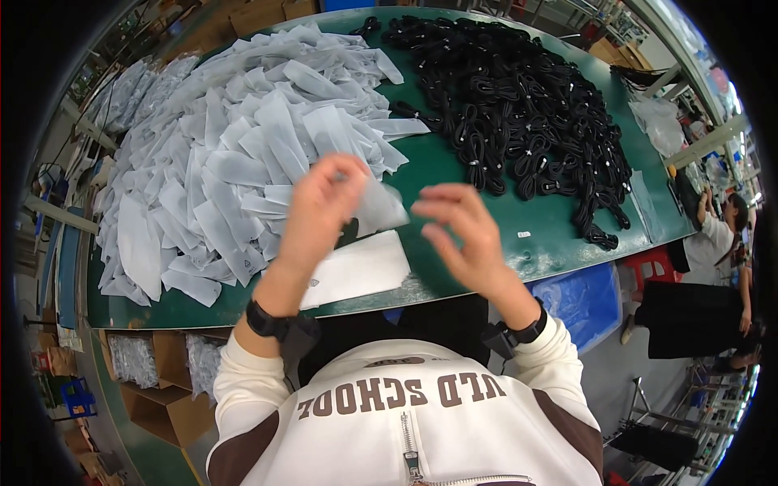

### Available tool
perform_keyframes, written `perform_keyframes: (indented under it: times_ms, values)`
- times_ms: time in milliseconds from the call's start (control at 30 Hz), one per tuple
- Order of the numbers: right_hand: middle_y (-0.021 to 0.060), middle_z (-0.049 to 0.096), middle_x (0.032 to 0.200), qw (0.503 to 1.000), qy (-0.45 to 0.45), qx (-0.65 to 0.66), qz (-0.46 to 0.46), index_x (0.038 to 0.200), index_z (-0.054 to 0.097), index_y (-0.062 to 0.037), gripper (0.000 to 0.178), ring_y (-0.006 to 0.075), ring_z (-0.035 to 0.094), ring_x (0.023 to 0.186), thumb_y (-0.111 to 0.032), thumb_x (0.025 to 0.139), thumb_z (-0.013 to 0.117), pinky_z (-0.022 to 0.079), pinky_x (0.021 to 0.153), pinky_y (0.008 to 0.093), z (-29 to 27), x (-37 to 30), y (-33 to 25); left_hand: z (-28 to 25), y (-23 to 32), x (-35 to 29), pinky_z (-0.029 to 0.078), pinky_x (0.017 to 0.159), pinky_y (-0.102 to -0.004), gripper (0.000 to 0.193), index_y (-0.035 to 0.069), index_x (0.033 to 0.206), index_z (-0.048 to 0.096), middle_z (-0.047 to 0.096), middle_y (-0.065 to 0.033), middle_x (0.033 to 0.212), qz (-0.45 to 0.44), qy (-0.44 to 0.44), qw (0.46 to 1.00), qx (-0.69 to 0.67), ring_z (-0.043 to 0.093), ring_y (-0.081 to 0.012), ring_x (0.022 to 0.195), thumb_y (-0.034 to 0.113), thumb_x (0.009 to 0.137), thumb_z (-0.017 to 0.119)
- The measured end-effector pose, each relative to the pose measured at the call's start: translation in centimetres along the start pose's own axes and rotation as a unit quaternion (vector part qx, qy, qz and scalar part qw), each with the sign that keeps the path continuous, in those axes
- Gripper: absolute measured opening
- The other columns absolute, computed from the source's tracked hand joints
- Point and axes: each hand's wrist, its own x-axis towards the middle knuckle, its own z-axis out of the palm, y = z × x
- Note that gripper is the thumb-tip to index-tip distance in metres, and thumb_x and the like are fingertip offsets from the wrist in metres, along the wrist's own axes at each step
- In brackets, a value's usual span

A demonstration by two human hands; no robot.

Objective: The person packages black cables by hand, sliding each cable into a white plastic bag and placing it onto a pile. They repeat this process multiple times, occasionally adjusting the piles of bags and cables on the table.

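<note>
My left hand (pixel 327 206) is over the table's near edge, its fingers closed on a frosted plastic bag (pixel 382 207) that hangs to the right of them. A small dark patch shows beside the bag's lower end; I cannot tell what it is. Just right of the bag, my right hand (pixel 463 235) has its fingers apart, slightly blurred, with nothing in them. Below both hands lies a flat stack of white frosted bags (pixel 365 269). A large heap of frosted bags (pixel 235 146) covers the left of the table. Bundled black cables (pixel 519 105) are piled at the right.
The green table (pixel 559 231) carries a small white label (pixel 524 234). A blue plastic-lined bin (pixel 579 304) stands below its right edge, near a red stool (pixel 651 263). Cardboard boxes (pixel 166 409) holding bags sit under the left side. Another person (pixel 717 227) is at far right.
</note>
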Motion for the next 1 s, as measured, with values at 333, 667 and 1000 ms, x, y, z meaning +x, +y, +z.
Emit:
perform_keyframes:
  times_ms: [333,667,1000]
  values:
    - [0.0159,0.060,0.108,0.887,-0.108,-0.417,0.164,0.110,0.060,-0.0042,0.029,0.0357,0.060,0.098,-0.011,0.085,0.072,0.052,0.076,0.0441,-3.5,-1.8,9.7,-2.4,-1.8,-1.3,0.049,0.088,-0.0375,0.026,0.001,0.110,0.062,0.062,-0.0130,0.110,0.262,0.153,0.859,0.412,0.060,-0.0326,0.101,0.005,0.086,0.071]
    - [0.0152,0.062,0.090,0.952,0.057,-0.202,0.223,0.108,0.056,-0.0019,0.022,0.0323,0.062,0.081,-0.001,0.087,0.062,0.052,0.070,0.0373,-2.7,-5.2,5.2,2.0,-8.5,-7.5,0.047,0.076,-0.0398,0.014,0.004,0.092,0.060,0.059,-0.0113,0.092,0.187,-0.053,0.866,0.460,0.059,-0.0321,0.082,0.005,0.083,0.071]
    - [0.0145,0.064,0.082,0.991,-0.049,-0.039,0.120,0.108,0.058,0.0002,0.014,0.0253,0.064,0.067,0.000,0.094,0.054,0.050,0.063,0.0350,-0.5,-7.1,-1.0,2.3,-8.0,-7.8,0.047,0.070,-0.0352,0.007,0.001,0.091,0.059,0.058,-0.0111,0.086,0.096,-0.013,0.925,0.369,0.057,-0.0254,0.074,-0.001,0.088,0.064]
